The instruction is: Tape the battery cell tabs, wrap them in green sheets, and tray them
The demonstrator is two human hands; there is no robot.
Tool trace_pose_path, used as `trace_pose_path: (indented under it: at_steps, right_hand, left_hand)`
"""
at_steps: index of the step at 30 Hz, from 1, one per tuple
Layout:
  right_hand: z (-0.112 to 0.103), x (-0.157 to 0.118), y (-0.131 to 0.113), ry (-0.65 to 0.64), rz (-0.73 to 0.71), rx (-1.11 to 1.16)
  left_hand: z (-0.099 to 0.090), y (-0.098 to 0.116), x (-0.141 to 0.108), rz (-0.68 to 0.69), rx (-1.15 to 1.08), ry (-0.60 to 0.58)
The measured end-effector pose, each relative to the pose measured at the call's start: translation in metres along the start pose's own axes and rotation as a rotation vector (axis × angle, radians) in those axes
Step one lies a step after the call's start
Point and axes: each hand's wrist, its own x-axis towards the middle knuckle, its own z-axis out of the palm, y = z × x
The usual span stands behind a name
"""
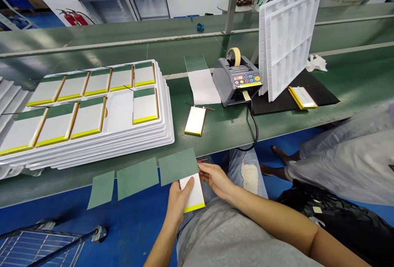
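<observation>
In the head view, my left hand [179,197] is closed around a white battery cell [194,195] with a yellow bottom edge, its thumb lying on the front face. At the cell's upper right corner, the fingers of my right hand [217,179] are closed on the edge, near a short red wire. A green paper piece [178,166] overlaps the cell's top end. Two more green pieces, a wide one [138,178] and a smaller one [101,190], hang in a row along the bench's front edge. Another white cell [195,120] with wires lies on the bench beyond my hands.
A stack of white trays [120,125] holds several cells with green top strips. A grey tape dispenser [237,79] stands beside a white-backed sheet [205,86]. Upright white trays [291,41] and another cell [303,97] rest on a black mat. At right is another person's leg [344,156].
</observation>
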Motion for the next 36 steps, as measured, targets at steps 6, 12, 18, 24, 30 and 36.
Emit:
trace_pose_path:
  at_steps: [6, 12, 18, 24, 30, 36]
  right_hand:
    - [0.002, 0.000, 0.000, 0.010, -0.013, -0.035]
    - [0.004, 0.001, -0.001, 0.036, -0.004, -0.052]
    - [0.006, 0.000, -0.005, 0.087, 0.002, -0.074]
    - [0.009, 0.007, -0.004, 0.152, -0.027, -0.133]
    - [0.017, -0.041, -0.027, 0.073, -0.146, -0.240]
    - [0.008, -0.076, -0.097, -0.301, -0.530, -0.646]
  left_hand:
    - [0.001, -0.002, 0.000, -0.011, -0.009, -0.021]
    - [0.005, -0.004, -0.003, -0.013, -0.028, -0.013]
    - [0.008, 0.000, -0.007, -0.004, -0.024, 0.002]
    - [0.012, 0.001, -0.002, -0.008, 0.054, 0.053]
    - [0.004, 0.032, -0.048, 0.227, 0.239, 0.065]
    - [-0.004, 0.063, -0.070, 0.405, 0.686, -0.162]
